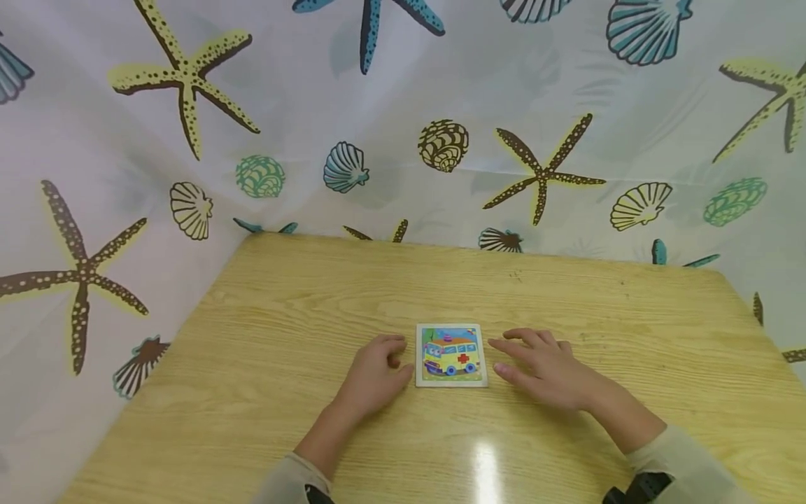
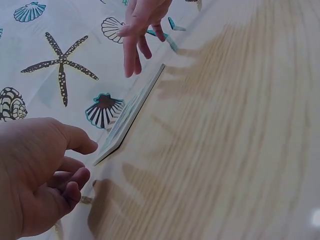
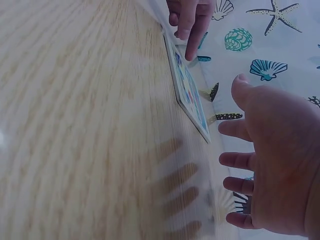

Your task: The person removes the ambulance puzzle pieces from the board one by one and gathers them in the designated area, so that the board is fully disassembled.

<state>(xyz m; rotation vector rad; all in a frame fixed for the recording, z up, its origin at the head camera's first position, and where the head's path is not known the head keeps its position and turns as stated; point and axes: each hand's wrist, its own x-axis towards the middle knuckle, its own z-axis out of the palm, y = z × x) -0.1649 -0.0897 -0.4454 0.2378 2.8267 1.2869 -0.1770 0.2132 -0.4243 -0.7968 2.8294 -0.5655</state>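
A square, white-bordered picture puzzle lies flat on the wooden table; its picture is a yellow ambulance with a red cross. Just left of it is my left hand, fingers loosely bent and thumb close to the puzzle's left edge, holding nothing. On the other side my right hand hovers with spread, relaxed fingers, its fingertips a little away from the right edge. Seen from the left wrist, the puzzle is a thin board near my left thumb and fingers. The right wrist view shows the board beside my open right hand.
The light wooden table spreads around the puzzle, with a bright light reflection near its front. Behind and to the left hangs a white cloth printed with starfish and shells. Dark straps or devices sit at the sleeves.
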